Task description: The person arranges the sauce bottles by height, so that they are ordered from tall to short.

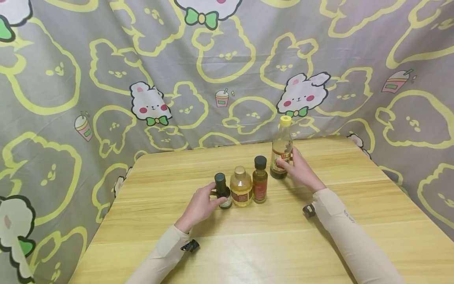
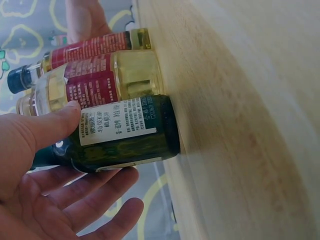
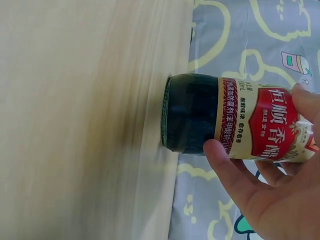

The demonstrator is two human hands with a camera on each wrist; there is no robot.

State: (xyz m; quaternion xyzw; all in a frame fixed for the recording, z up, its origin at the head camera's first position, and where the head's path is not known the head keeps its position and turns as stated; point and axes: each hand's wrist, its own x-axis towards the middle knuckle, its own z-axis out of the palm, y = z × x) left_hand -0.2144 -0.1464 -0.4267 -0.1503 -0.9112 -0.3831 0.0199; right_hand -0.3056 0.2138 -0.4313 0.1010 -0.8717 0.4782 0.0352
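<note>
Four glass bottles stand upright in a slanting row. My left hand [image 1: 199, 205] holds the small dark green bottle [image 1: 223, 193] at the left end, thumb on its white label [image 2: 117, 122] and fingers round the far side. Beside it is a squat bottle of pale yellow liquid [image 1: 241, 187], then a slim bottle with a black cap and red label [image 1: 260, 185]. My right hand [image 1: 301, 169] grips the tall vinegar bottle [image 1: 282, 144] with a yellow cap. In the right wrist view, its red and cream label [image 3: 270, 120] shows between thumb and fingers.
The bottles are on a light wooden table [image 1: 276, 244], towards its back edge. A grey curtain [image 1: 184, 126] with yellow outlines and rabbit faces hangs behind and at both sides. Dark wrist devices [image 1: 190, 246] show at both cuffs.
</note>
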